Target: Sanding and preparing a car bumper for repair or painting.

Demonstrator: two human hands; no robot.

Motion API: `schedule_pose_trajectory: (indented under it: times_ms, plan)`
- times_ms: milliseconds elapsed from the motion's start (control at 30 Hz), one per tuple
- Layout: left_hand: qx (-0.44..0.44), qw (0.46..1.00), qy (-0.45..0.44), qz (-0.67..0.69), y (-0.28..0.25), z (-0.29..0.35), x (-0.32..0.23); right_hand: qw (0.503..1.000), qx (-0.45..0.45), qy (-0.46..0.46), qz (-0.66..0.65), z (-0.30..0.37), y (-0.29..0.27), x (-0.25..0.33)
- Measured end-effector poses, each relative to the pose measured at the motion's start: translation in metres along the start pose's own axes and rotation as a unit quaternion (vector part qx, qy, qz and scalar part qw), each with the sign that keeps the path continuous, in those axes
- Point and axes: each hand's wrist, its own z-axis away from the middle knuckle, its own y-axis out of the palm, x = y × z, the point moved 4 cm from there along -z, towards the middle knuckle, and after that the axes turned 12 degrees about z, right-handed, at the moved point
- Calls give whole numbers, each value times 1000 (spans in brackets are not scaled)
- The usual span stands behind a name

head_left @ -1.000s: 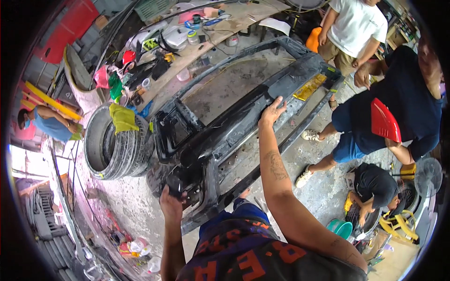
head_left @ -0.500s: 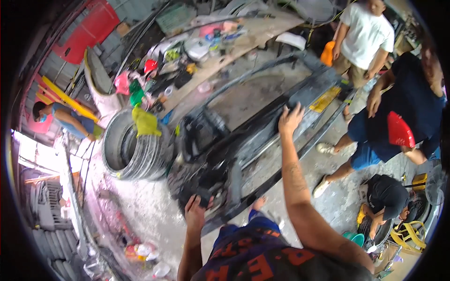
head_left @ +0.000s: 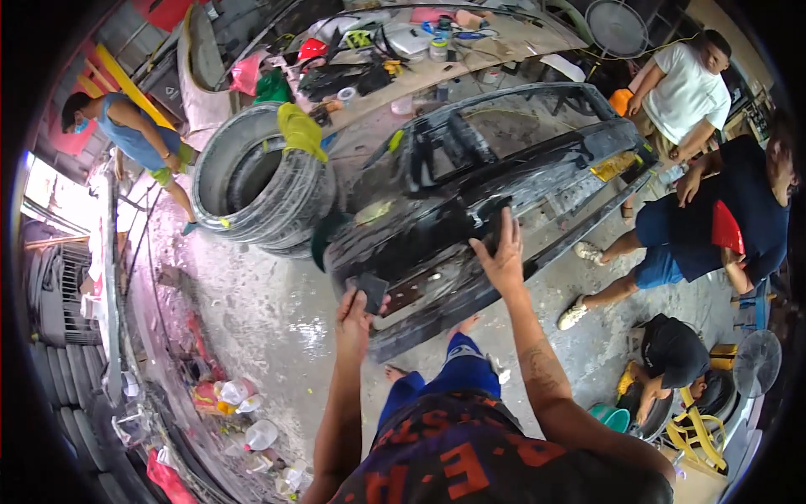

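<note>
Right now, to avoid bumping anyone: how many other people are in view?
4: a person in a blue top at far left, one in a white shirt at upper right, one in a dark shirt at right, one crouching at lower right. More may be hidden.

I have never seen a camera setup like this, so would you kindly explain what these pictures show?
There is no machine here, just a person's two bare hands. A wide fisheye camera on the head looks down, so straight edges bend and the picture's left is the person's left. The left hand holds a dark block. The right hand is open over a long dark panel; whether it presses on it is hard to tell. Near the panel's left end, a yellow cloth drapes over tyres. The bench beyond is cluttered. At right, a co-worker has a red part.
</note>
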Motion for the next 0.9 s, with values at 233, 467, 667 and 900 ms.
schedule_pose_trajectory:
  times_ms: [233, 467, 667, 900]
  plan:
    - [-31, 999, -30, 5, -134, 31, -37, 991, 35, 101, 84, 6, 13, 23]
    - [-69, 997, -39, -28, -176, -10, -59, 984, 32, 121, 126, 5, 8, 18]
    - [-52, 995, -58, -60, -221, -21, -80, 987, -17, 91, 129, 8, 10, 25]
    - [-59, 994, -82, -32, -220, -129, -122, 978, -62, 169, 103, 8, 19, 17]
